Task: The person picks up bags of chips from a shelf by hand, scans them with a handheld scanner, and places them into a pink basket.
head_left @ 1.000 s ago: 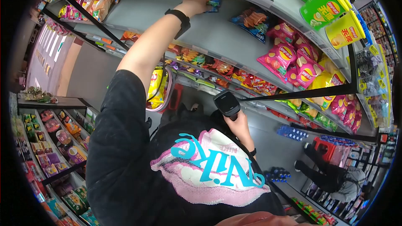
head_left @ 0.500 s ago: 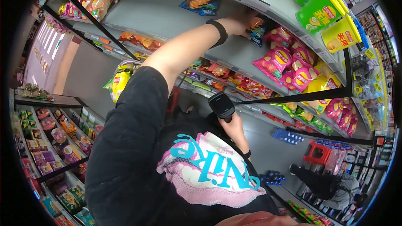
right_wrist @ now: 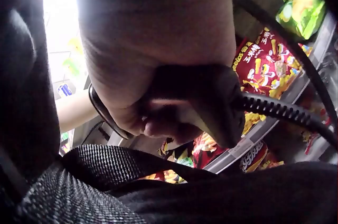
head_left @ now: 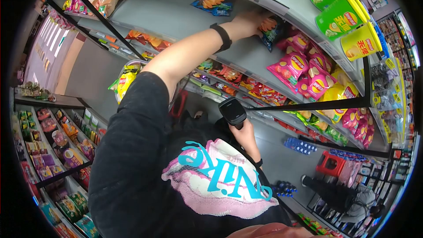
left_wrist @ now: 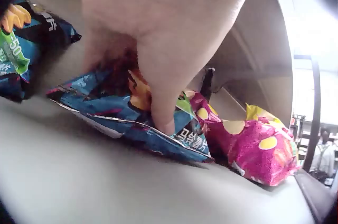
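Note:
My left hand reaches onto a grey shelf and grips a blue chip bag. In the left wrist view the thumb presses the front of that bag while the other fingers are hidden behind it. A second blue chip bag lies on the shelf to the left of this hand. Pink chip bags sit just right of the held one. Low before my body, my right hand holds a black handheld scanner by its handle. A ribbed cable runs from the scanner's handle in the right wrist view.
Green chip tubs stand on the shelf above. A black shelf post rises at the right. Lower shelves hold several snack bags. A basket with a yellow bag is below my left arm. Another person is at lower right.
My left hand has left the left blue bag, moved right along the shelf and taken hold of the other blue bag, now more upright. The right hand still holds the scanner.

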Demonstrator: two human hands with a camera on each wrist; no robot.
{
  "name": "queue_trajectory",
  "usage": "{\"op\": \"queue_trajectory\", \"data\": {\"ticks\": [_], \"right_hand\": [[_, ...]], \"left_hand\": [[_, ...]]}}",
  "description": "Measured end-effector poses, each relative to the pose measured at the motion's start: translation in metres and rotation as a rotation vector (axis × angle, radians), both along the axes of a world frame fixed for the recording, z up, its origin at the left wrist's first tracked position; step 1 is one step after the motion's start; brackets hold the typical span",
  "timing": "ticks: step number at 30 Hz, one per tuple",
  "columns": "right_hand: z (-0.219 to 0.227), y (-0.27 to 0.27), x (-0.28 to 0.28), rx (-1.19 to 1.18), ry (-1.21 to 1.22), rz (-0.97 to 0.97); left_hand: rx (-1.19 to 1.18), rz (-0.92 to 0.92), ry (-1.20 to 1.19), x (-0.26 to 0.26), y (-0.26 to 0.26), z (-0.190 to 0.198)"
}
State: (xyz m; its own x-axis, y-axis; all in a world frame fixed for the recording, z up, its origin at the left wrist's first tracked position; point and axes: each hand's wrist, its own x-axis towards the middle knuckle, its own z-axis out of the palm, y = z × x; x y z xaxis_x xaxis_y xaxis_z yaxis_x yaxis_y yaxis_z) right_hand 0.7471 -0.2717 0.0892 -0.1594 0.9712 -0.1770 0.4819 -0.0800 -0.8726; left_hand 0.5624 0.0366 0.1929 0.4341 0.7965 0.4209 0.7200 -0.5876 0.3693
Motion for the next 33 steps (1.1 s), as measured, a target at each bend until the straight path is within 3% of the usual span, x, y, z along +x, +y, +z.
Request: {"op": "queue_trajectory", "data": {"ticks": [8, 10, 13, 17, 21, 33], "right_hand": [[0.003, 0.008, -0.006, 0.0, -0.012, 0.049], [0.003, 0.01, -0.007, -0.035, -0.024, 0.066], [-0.001, 0.012, -0.006, -0.018, -0.012, 0.094], [0.001, 0.014, -0.008, -0.028, -0.023, 0.112], [0.005, 0.016, -0.01, -0.075, -0.082, 0.131], [0.004, 0.015, -0.012, -0.047, -0.083, 0.128]], "left_hand": [[0.174, 0.035, -0.094, -0.078, -0.062, 0.025], [0.164, 0.147, -0.075, -0.103, -0.074, 0.027], [0.126, 0.252, -0.059, -0.139, -0.081, 0.021], [0.064, 0.254, -0.021, -0.175, -0.079, -0.002], [-0.075, 0.236, -0.069, -0.183, -0.082, -0.011], [-0.152, 0.177, -0.062, -0.186, -0.095, -0.001]]}}
